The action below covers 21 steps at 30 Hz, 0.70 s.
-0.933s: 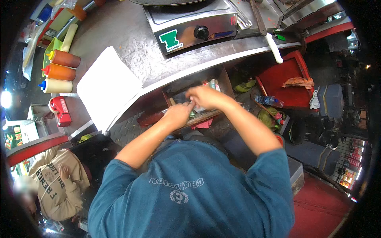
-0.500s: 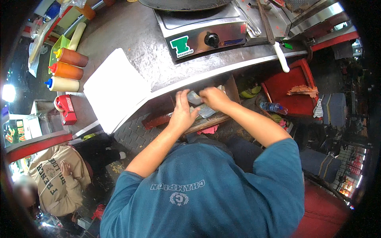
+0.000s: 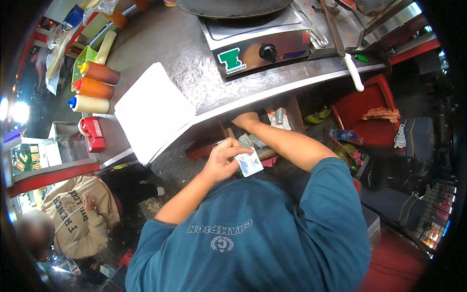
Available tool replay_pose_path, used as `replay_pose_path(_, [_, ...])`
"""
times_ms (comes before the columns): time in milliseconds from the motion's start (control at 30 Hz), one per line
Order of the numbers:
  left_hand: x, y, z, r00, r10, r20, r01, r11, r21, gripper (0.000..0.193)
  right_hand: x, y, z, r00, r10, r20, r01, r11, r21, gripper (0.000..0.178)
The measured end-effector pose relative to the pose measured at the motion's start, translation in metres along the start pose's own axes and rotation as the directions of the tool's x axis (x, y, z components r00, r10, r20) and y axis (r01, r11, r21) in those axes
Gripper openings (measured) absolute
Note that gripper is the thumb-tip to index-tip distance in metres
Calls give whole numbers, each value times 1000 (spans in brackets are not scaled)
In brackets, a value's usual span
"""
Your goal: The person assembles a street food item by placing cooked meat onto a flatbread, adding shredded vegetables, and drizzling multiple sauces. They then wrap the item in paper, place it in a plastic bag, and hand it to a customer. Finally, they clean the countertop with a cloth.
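My left hand [image 3: 224, 160] is held close to my chest and grips a few folded banknotes [image 3: 249, 163]. My right hand [image 3: 245, 119] reaches forward into an open wooden drawer [image 3: 287, 127] under the steel counter [image 3: 194, 73]. Its fingers are tucked under the counter edge and hidden. More notes and small items lie in the drawer beside that hand.
On the counter are a stack of white paper sheets [image 3: 151, 109], three squeeze bottles [image 3: 95, 88], a red dispenser [image 3: 92, 132], a steel hotplate [image 3: 258, 41] and a white-handled tool [image 3: 351, 70]. A red crate [image 3: 369, 114] sits to the right. Another person in a beige sweatshirt [image 3: 78, 214] stands lower left.
Both hands were together at the drawer. My left hand has since drawn back toward my body with the banknotes, while my right hand has gone further into the drawer.
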<state>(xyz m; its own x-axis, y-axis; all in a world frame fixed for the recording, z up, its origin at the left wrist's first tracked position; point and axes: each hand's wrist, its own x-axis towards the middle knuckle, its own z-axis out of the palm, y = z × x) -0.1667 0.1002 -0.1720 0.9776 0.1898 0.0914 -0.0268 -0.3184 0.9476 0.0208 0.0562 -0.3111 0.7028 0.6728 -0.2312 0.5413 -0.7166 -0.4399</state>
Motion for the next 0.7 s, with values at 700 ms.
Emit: replay_pose_path(700, [-34, -26, -34, 988, -110, -105, 78, 960, -270, 29, -33, 104, -99, 953, 41, 299, 115, 867, -485, 40])
